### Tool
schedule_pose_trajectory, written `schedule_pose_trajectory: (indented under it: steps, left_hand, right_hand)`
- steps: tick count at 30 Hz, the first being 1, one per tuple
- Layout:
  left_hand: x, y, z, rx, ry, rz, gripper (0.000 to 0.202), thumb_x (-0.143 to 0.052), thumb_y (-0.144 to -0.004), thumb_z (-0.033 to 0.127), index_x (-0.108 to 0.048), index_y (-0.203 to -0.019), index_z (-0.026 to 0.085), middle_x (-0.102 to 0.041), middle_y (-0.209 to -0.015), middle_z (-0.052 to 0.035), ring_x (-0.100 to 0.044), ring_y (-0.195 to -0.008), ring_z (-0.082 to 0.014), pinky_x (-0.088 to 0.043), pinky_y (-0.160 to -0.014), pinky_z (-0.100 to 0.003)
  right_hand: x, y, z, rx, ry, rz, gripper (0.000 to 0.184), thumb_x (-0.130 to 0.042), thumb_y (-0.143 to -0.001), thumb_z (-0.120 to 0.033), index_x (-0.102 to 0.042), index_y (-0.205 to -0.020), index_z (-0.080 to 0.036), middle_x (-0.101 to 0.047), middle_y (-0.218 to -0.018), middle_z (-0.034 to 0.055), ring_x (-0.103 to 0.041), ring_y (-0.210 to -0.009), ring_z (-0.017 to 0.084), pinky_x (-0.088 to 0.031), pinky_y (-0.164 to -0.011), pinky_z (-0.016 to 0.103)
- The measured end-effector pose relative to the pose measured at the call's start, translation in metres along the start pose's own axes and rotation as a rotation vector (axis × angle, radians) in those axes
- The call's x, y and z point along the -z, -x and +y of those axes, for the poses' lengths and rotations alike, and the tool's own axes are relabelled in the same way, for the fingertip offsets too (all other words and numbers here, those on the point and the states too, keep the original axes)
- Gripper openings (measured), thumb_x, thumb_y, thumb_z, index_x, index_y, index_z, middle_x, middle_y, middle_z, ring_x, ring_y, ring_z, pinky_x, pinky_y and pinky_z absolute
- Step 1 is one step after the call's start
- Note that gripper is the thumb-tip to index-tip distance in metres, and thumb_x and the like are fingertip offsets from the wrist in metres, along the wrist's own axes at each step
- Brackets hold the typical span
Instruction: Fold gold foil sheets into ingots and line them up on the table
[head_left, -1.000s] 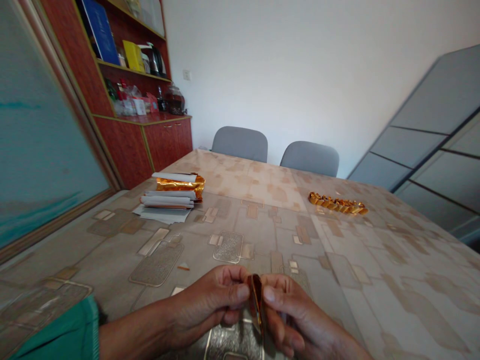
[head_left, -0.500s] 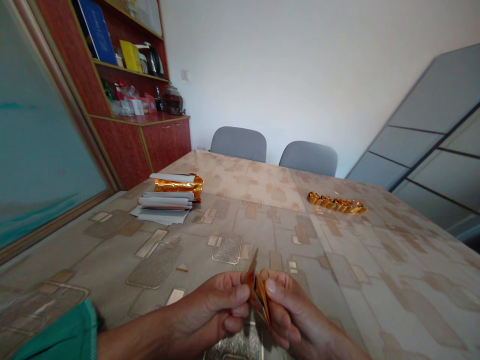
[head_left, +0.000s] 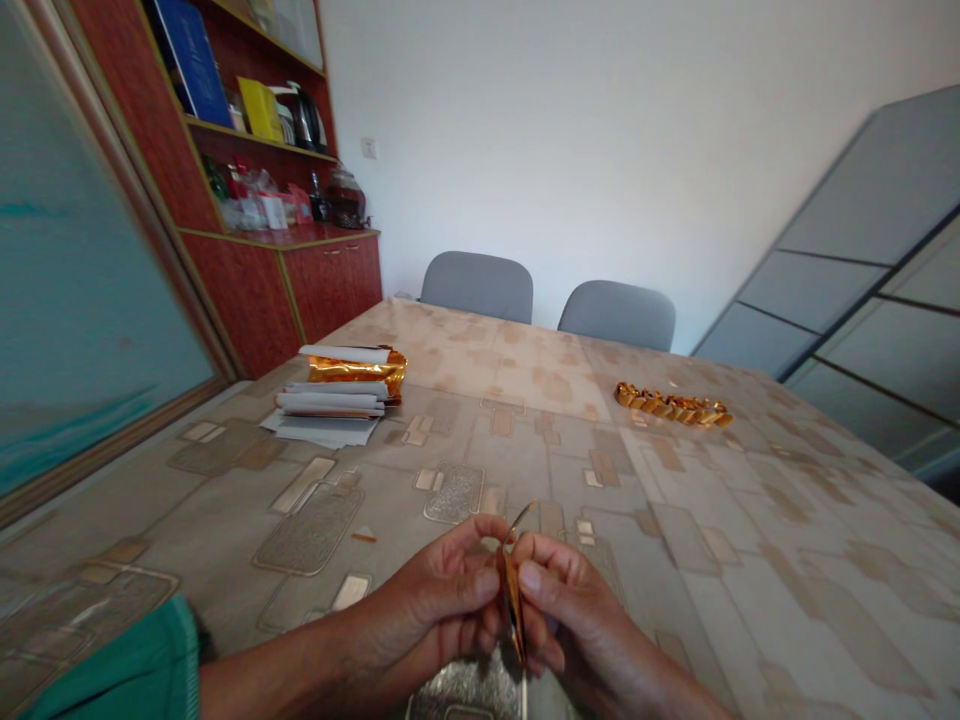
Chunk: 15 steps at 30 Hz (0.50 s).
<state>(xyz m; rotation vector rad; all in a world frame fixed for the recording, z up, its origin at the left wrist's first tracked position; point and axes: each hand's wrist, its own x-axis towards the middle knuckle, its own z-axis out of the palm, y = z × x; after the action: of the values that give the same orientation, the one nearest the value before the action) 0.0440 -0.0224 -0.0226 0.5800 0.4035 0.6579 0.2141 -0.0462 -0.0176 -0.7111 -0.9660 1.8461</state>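
Observation:
Between my two hands, just above the near part of the table, is a small folded piece of gold foil paper, seen nearly edge-on. My left hand pinches its left side with thumb and fingers. On the other side my right hand grips it, thumb facing me. One thin pointed flap curves up past the fingertips. A stack of white-backed gold paper sheets lies at the left of the table. Farther right sits a row of folded gold paper pieces.
A patterned cover lies over the table, with a small paper scrap left of my hands. Two grey chairs stand along the far edge. A red-brown cabinet with shelves is at the back left.
My hands have drawn closer together and the foil paper's halves are pressed nearer to each other. Its top flap now bends to the right. The stack and the row have not moved.

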Motion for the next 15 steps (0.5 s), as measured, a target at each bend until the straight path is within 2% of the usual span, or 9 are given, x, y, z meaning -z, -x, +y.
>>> schedule_pose_trajectory:
  steps: [3,6,8,11,13,15]
  left_hand:
    - [-0.002,-0.002,0.002,-0.001,0.011,0.01,0.047,-0.088,-0.075,0.033,-0.065,-0.114,0.018,-0.072,-0.089,-0.0068,-0.07,-0.071,-0.0154,-0.046,-0.059,-0.019]
    - [-0.006,-0.001,0.006,0.046,0.061,0.046,0.043,-0.09,-0.073,0.026,-0.071,-0.109,0.014,-0.07,-0.089,-0.0055,-0.065,-0.066,-0.0077,-0.046,-0.061,-0.014]
    - [-0.008,0.001,0.008,0.091,0.076,0.041,0.038,-0.089,-0.075,0.023,-0.073,-0.107,0.011,-0.068,-0.085,-0.0044,-0.061,-0.063,-0.0048,-0.046,-0.064,-0.014]
    - [-0.008,0.003,0.009,0.11,0.08,0.004,0.039,-0.088,-0.075,0.023,-0.073,-0.108,0.01,-0.066,-0.087,-0.0049,-0.06,-0.068,-0.0059,-0.046,-0.066,-0.015]
    - [-0.007,0.004,0.009,0.096,0.099,0.004,0.045,-0.089,-0.075,0.024,-0.071,-0.115,0.015,-0.066,-0.093,-0.0041,-0.06,-0.072,-0.0066,-0.045,-0.066,-0.015]
    - [-0.006,0.005,0.009,0.1,0.111,0.016,0.047,-0.087,-0.077,0.021,-0.068,-0.12,0.022,-0.065,-0.097,-0.0025,-0.06,-0.072,-0.0063,-0.043,-0.064,-0.014]
  right_hand:
    - [-0.001,-0.002,0.001,0.11,0.061,0.066,0.035,-0.079,-0.082,-0.048,-0.057,-0.087,-0.02,-0.05,-0.056,-0.0077,-0.04,-0.048,0.008,-0.036,-0.049,0.02]
    - [0.0,-0.003,-0.006,0.321,0.177,0.25,0.047,-0.088,-0.073,-0.04,-0.058,-0.106,-0.027,-0.053,-0.073,-0.0065,-0.046,-0.057,0.01,-0.039,-0.051,0.02]
    - [0.0,-0.001,-0.016,0.433,0.304,0.344,0.046,-0.086,-0.075,-0.038,-0.06,-0.112,-0.029,-0.055,-0.081,-0.0042,-0.051,-0.066,0.012,-0.044,-0.057,0.022]
    - [-0.001,0.006,-0.028,0.439,0.513,0.281,0.02,-0.077,-0.085,-0.04,-0.067,-0.094,-0.025,-0.058,-0.081,-0.0013,-0.052,-0.071,0.014,-0.043,-0.063,0.025]
    - [-0.002,0.01,-0.031,0.413,0.559,0.172,0.021,-0.071,-0.089,-0.043,-0.069,-0.087,-0.023,-0.06,-0.077,-0.0005,-0.053,-0.071,0.015,-0.043,-0.064,0.027]
    - [-0.002,0.012,-0.03,0.405,0.557,0.097,0.019,-0.067,-0.093,-0.042,-0.07,-0.095,-0.024,-0.062,-0.08,0.0,-0.055,-0.071,0.015,-0.044,-0.065,0.027]
